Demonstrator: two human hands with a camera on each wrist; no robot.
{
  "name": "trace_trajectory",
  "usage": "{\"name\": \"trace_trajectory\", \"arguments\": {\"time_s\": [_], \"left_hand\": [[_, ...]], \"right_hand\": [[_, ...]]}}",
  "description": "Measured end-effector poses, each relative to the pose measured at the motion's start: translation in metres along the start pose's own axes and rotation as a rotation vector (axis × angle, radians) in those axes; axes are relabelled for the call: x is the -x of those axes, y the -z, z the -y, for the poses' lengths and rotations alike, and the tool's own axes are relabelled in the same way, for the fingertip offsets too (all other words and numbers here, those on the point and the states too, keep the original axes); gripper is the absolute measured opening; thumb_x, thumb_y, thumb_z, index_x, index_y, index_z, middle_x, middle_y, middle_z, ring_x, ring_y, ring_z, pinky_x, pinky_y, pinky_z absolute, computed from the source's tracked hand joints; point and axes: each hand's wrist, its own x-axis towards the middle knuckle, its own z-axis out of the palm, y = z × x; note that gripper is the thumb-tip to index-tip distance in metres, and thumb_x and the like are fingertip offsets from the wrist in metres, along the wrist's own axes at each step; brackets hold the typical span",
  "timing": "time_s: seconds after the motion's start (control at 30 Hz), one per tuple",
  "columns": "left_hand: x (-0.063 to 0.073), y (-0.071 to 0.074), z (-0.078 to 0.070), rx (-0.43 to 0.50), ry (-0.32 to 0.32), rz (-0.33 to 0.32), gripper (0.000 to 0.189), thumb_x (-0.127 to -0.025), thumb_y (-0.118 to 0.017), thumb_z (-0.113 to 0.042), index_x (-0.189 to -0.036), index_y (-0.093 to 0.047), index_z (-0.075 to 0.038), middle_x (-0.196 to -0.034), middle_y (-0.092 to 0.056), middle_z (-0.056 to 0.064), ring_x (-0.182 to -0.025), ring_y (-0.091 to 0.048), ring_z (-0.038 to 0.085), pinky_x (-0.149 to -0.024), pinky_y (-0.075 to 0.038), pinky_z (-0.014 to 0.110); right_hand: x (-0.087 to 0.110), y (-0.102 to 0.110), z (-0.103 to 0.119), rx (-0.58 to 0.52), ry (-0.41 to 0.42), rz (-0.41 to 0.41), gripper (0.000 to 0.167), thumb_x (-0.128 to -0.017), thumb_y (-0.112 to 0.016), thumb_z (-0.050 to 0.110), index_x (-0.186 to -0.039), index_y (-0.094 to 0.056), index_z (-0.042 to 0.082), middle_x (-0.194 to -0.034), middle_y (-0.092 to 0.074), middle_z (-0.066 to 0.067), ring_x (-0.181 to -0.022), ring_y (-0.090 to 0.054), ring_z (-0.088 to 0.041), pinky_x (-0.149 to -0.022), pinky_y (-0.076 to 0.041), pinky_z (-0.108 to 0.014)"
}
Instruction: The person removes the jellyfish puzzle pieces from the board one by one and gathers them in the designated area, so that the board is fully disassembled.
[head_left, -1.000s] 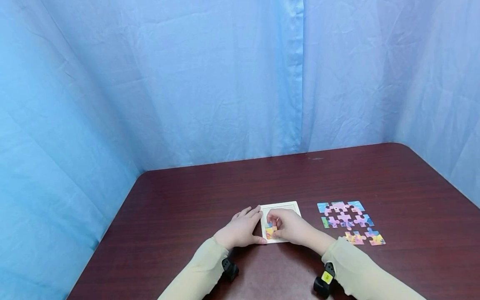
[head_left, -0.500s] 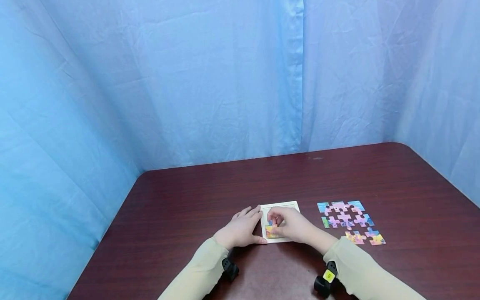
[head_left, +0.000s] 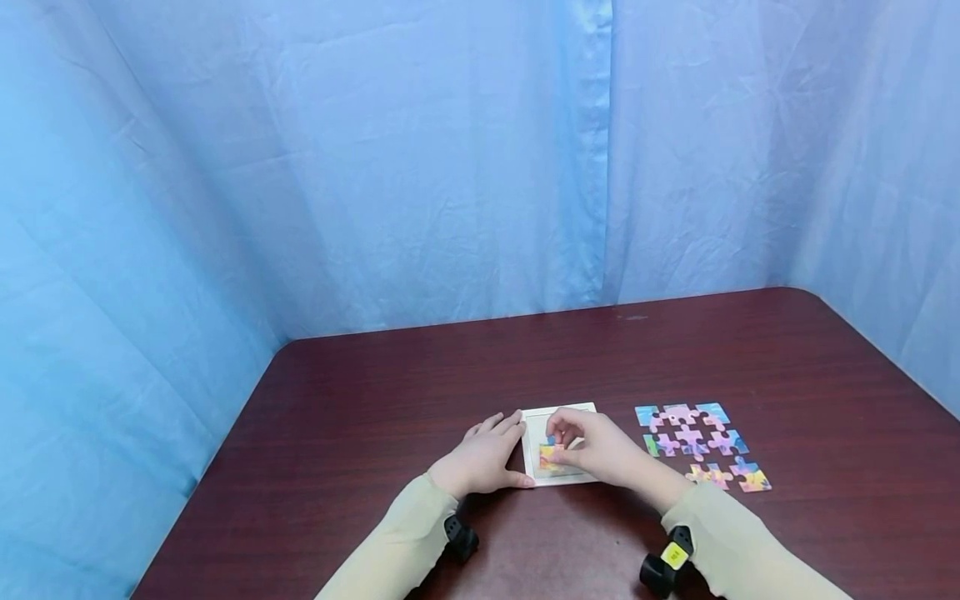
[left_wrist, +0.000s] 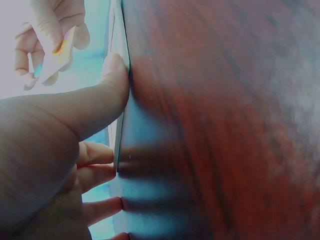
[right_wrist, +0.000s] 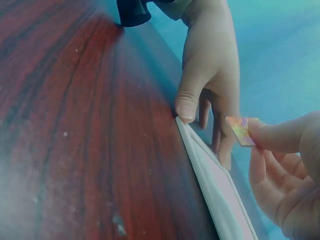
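A pale, square-cornered puzzle tray [head_left: 530, 439] lies on the table in the head view. My left hand [head_left: 483, 454] rests along its left side, fingers stretched out and thumb against the near left corner. Between thumb and fingertips my right hand [head_left: 596, 448] pinches a yellow, pink and blue jigsaw piece [head_left: 547, 457]. In the right wrist view that piece [right_wrist: 241, 133] is held clear above the tray [right_wrist: 212, 182]. The left wrist view shows the piece [left_wrist: 61, 56] tilted, beyond my left thumb. My right hand covers part of the tray's inside.
Several more jigsaw pieces [head_left: 690, 435], pink, blue and yellow, lie face up in loose rows right of the tray. The dark red-brown table [head_left: 390, 400] has blue curtains [head_left: 450, 167] behind it and at both sides.
My right hand has lifted the jigsaw piece from the tray's near left corner and moved slightly right with it. My left hand has stayed in place.
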Motion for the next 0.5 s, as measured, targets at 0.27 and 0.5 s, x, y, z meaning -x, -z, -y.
{"name": "trace_trajectory", "arguments": {"time_s": [0.27, 0.5], "left_hand": [[0.000, -0.001, -0.001, 0.002, 0.004, 0.004, 0.079, -0.081, -0.069, -0.050, -0.143, -0.041, -0.011, -0.155, -0.030, 0.007, -0.141, -0.029, 0.030, -0.109, -0.030, 0.049], [0.000, -0.001, -0.002, 0.003, 0.003, 0.010, 0.080, -0.082, -0.069, -0.049, -0.144, -0.039, -0.010, -0.155, -0.029, 0.006, -0.141, -0.029, 0.030, -0.110, -0.029, 0.048]], "right_hand": [[0.010, 0.016, -0.002, 0.005, -0.019, -0.013, 0.020, -0.079, -0.075, 0.010, -0.088, -0.057, 0.011, -0.080, -0.058, 0.002, -0.074, -0.055, -0.004, -0.065, -0.052, -0.023], [0.024, 0.027, -0.007, 0.031, -0.057, -0.006, 0.022, -0.077, -0.077, 0.009, -0.087, -0.057, 0.011, -0.076, -0.054, 0.003, -0.069, -0.050, -0.004, -0.057, -0.045, -0.021]]}}
